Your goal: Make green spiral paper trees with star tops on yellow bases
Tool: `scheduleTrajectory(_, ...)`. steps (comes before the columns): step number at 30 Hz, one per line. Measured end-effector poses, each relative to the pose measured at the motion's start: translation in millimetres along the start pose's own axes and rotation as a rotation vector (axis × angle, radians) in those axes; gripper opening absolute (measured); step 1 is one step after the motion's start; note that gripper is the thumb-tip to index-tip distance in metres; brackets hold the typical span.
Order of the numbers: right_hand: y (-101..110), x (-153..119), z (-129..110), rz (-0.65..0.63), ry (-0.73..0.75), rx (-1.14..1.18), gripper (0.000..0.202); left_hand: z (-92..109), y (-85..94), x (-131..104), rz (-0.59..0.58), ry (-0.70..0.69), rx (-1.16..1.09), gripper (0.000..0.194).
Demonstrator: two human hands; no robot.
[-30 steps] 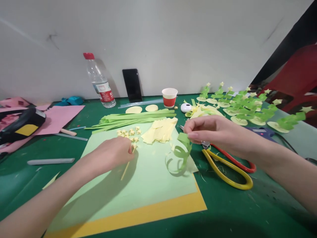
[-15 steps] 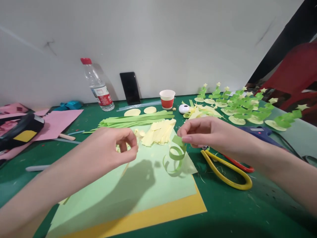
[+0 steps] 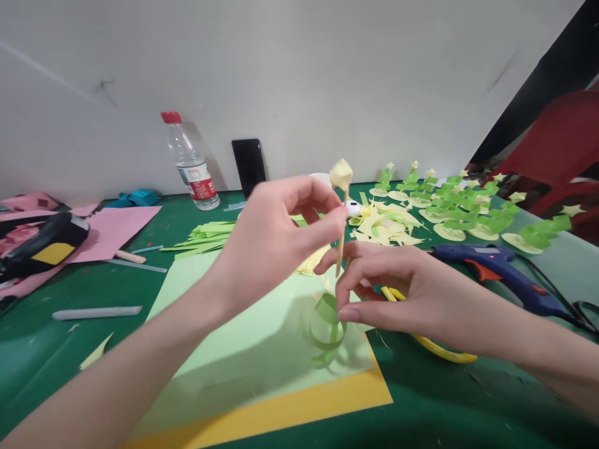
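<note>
Looks like a craft workspace — to go by the glue gun [image 3: 503, 274], scissors [image 3: 450, 355], curled strip [image 3: 326, 304], pink paper [image 3: 116, 227] and cluster of near-identical paper plants [image 3: 492, 218] on a green table [image 3: 37, 362] against a pale wall [image 3: 290, 81] — whether home or workshop, unclear.

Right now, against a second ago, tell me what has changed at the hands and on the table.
The left hand has raised the wooden stick, with its pale yellow paper star, and carried it rightward; the stick now stands nearly upright. The right hand has come lower in the view, keeping hold of the curled green paper strip. The water bottle and smartphone stayed put.
</note>
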State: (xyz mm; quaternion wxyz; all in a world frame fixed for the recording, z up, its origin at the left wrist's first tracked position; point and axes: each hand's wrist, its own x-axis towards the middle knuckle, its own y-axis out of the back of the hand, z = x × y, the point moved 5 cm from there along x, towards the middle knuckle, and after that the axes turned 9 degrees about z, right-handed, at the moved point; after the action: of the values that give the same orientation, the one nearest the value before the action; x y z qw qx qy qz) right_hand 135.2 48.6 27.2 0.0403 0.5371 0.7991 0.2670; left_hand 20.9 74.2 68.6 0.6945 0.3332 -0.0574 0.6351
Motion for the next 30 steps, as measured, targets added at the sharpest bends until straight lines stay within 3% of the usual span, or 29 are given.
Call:
scheduleTrajectory(3,0,1,0,0.026,-0.026,-0.003,0.012,-6,-9.9,-6,-0.075,0.054,-0.015,0.012)
scheduleTrajectory(10,0,-1,-2,-0.001,-0.010,0.124,0.012,-20,-8.8,-18,-0.147,0.120,-0.137,0.011)
scheduleTrajectory(16,-8,0,4,-0.079,-0.038,0.186,0.010,-37,-13.8,-34,-0.171,0.305,-0.385,0.011)
scheduleTrajectory(20,-5,-2,3,0.012,-0.032,0.075,0.013,-40,-13.5,-34,-0.104,0.353,-0.454,0.019)
scheduleTrajectory(24,3,-2,1,0.143,-0.011,0.005,0.014,-39,-9.5,-33,-0.063,0.343,-0.424,0.016)
scheduleTrajectory(30,10,-2,-1,0.165,-0.015,-0.054,0.013,-33,-11.1,-38,-0.180,0.286,-0.316,0.014)
